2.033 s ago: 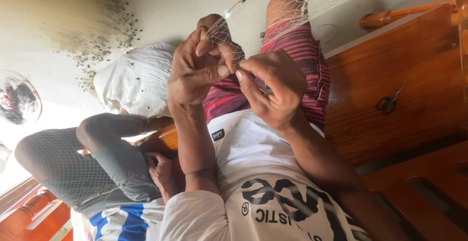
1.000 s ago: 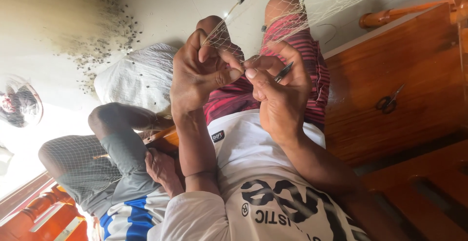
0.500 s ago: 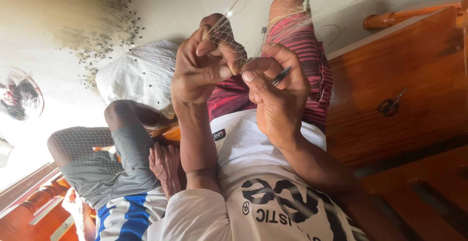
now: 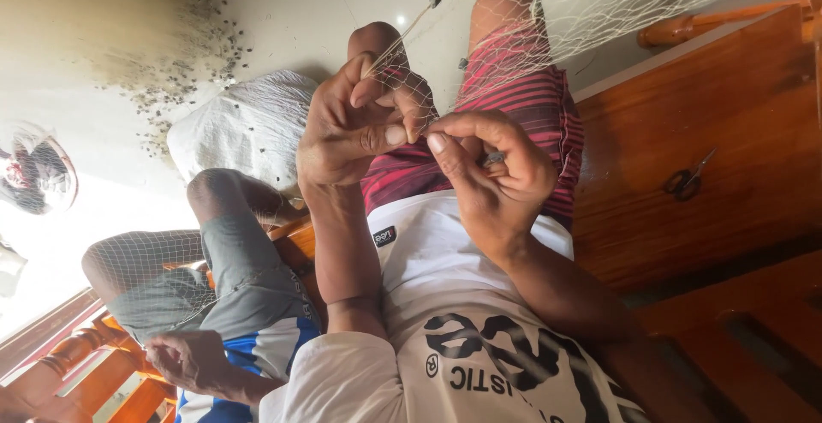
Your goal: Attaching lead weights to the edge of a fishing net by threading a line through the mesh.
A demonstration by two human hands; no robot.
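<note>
We see our left hand (image 4: 360, 132) and right hand (image 4: 492, 170) raised close together in front of our chest, both working the same patch of pale fishing net (image 4: 599, 8). Our left fingers are pressed together, pinching the mesh between thumb and forefinger, and a few strands drape over the knuckles. Our right fingers are curled tight around a small dark netting needle (image 4: 491, 158), of which only a short bit shows, thumb tip nearly touching the left thumb. From our hands the net stretches away over our knees in red striped shorts (image 4: 514, 106) and spreads wide toward the pale floor. A pair of scissors (image 4: 687, 180) lies on the wooden bench (image 4: 728, 115) beside us, well apart from our hands. On the other side another person's hand (image 4: 193, 359) rests near more net draped over their grey shorts (image 4: 240, 277), with a white sack (image 4: 244, 128) just beyond.
</note>
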